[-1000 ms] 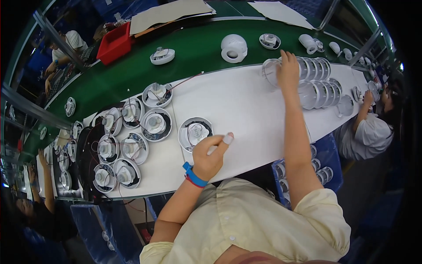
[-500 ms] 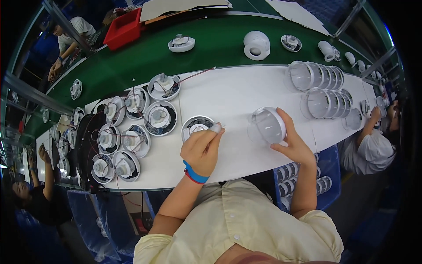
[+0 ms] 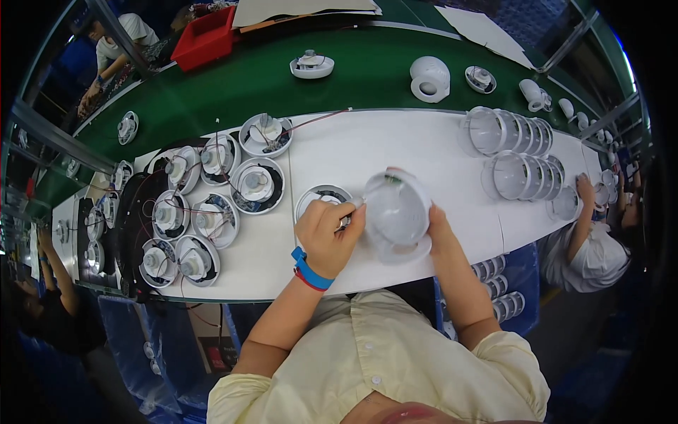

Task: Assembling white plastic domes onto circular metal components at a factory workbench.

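My right hand [image 3: 445, 240] grips a clear dome cover [image 3: 397, 212] with a pale rim from its right side. The cover is tilted and smeared by motion over the white work surface. My left hand [image 3: 326, 237], a blue band at its wrist, is closed in a pinch just left of the cover; what the fingertips hold, if anything, is too small to make out. Partly hidden behind that hand lies a round white housing [image 3: 311, 194] with dark parts inside. Whether the left fingertips touch the cover, I cannot tell.
Several white housings with wired inner units [image 3: 258, 185] crowd the left. Stacked clear domes [image 3: 512, 131] lie at the right. Beyond runs a green conveyor [image 3: 374, 60] carrying white parts and a red bin [image 3: 205, 39]. A blue crate [image 3: 526, 283] stands below; co-workers sit at both sides.
My right hand has brought the dome cover leftward, close to my left hand, and tilted it. My left hand stays pinched near the same housing. Parts on the conveyor have shifted slightly right.
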Motion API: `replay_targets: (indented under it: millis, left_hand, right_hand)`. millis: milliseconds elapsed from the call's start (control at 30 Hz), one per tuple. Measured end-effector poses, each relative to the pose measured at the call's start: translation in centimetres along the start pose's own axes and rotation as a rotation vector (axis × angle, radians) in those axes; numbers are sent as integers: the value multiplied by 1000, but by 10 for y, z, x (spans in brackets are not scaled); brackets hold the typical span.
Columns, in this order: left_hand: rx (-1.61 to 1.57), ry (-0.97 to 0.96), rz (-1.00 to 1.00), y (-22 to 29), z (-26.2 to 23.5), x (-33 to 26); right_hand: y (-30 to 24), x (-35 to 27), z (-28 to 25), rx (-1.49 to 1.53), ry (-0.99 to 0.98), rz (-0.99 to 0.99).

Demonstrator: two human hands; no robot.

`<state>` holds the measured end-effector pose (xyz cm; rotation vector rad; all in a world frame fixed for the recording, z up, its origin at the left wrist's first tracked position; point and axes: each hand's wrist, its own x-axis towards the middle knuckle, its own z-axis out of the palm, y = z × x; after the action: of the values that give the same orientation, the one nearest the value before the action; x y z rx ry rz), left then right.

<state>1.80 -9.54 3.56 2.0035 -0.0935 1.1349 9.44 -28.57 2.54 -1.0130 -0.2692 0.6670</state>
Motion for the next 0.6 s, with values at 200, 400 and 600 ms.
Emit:
replay_targets:
  millis: [200,400,600]
  left_hand:
    - [-68,-82,-64,0,4,6]
    - [46,-121,49,1,0,8]
    - [92,-124,125,-1,-4,8]
  right_hand:
    - [-2,-18,21,-51,-103,15]
    - [-10,-20,26,-147,-70,38]
    - [-8,-19,24,-269,-71,13]
